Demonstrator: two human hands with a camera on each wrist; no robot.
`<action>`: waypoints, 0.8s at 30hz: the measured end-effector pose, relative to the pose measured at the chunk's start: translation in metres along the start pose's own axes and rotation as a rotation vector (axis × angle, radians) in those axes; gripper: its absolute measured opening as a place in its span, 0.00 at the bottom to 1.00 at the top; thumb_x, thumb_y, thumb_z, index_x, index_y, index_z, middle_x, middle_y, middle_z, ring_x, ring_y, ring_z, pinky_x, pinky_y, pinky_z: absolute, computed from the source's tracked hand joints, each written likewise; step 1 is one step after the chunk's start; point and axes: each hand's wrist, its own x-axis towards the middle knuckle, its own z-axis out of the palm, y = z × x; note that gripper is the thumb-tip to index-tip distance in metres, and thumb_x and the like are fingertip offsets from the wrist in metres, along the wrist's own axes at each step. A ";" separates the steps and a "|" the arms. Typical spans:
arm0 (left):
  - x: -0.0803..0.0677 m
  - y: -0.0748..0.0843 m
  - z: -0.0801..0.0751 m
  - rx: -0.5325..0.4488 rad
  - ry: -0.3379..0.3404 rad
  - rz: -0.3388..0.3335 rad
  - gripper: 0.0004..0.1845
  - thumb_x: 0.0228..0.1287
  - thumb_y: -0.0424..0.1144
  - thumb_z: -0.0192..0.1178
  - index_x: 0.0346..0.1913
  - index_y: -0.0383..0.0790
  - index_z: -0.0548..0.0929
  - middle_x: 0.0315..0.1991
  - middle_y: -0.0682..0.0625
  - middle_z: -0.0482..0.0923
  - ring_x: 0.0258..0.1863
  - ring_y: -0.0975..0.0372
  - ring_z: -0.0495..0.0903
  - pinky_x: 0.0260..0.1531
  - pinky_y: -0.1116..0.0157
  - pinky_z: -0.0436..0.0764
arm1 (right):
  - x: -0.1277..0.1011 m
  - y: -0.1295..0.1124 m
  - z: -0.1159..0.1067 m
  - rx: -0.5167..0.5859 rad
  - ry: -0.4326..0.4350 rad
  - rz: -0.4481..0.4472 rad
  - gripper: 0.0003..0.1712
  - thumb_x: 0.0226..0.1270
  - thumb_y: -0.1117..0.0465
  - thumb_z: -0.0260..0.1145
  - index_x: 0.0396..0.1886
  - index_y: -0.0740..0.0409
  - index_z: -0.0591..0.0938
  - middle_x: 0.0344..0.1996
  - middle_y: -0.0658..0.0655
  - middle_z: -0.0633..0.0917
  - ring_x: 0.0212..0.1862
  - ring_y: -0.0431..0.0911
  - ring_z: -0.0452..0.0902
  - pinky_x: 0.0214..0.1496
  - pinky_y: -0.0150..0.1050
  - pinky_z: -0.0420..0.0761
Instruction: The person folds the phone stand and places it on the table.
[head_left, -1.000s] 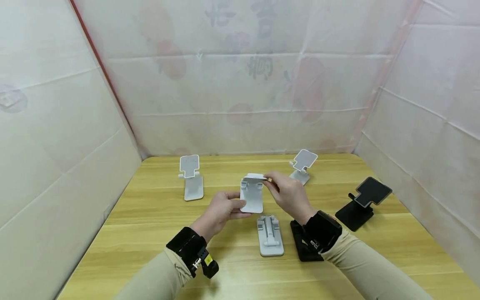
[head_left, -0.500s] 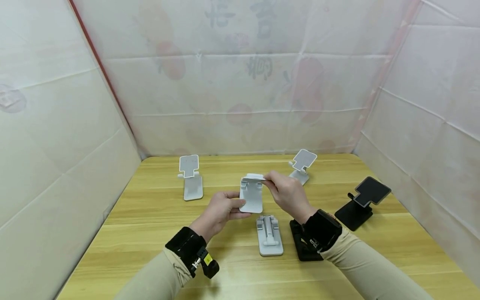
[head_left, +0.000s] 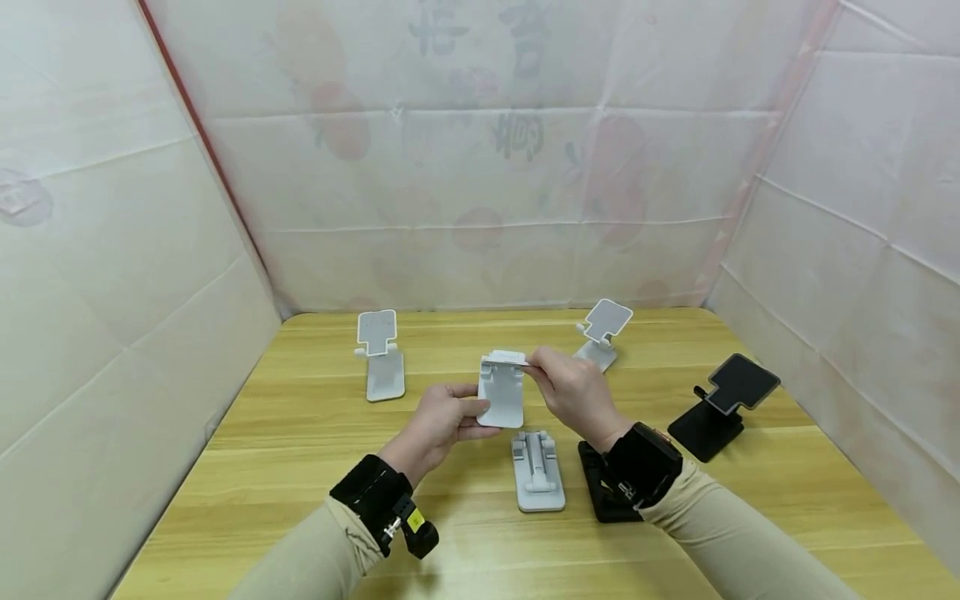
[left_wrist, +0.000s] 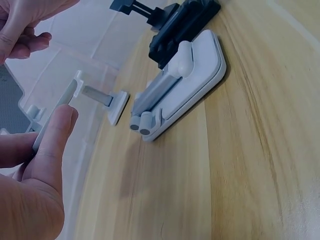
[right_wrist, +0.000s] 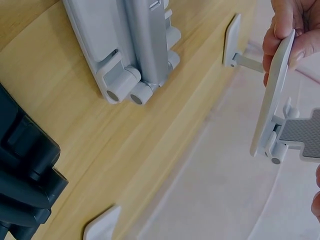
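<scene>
A white phone stand [head_left: 502, 392] held in the air over the bench [head_left: 300, 433], between both hands.

The left hand [head_left: 442, 421] has its fingers clamped on the base plate; the right hand [head_left: 573, 392] pinches the top panel. If the hinge is stiff, I think the panel could slip from the pinch, or the stand could fall onto the folded white stand [head_left: 537, 471] below. I count four white stands: one held, one folded flat, two opened at the back [head_left: 381, 354] [head_left: 602, 331]. There are two black stands: one opened [head_left: 723, 406], one folded [head_left: 596, 492].
</scene>
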 end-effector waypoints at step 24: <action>-0.002 0.001 0.009 -0.034 0.008 -0.005 0.23 0.73 0.26 0.57 0.68 0.23 0.72 0.61 0.27 0.77 0.53 0.43 0.85 0.48 0.57 0.90 | -0.004 0.001 -0.006 -0.042 -0.031 -0.114 0.06 0.67 0.67 0.67 0.33 0.62 0.76 0.18 0.51 0.76 0.16 0.38 0.66 0.13 0.28 0.65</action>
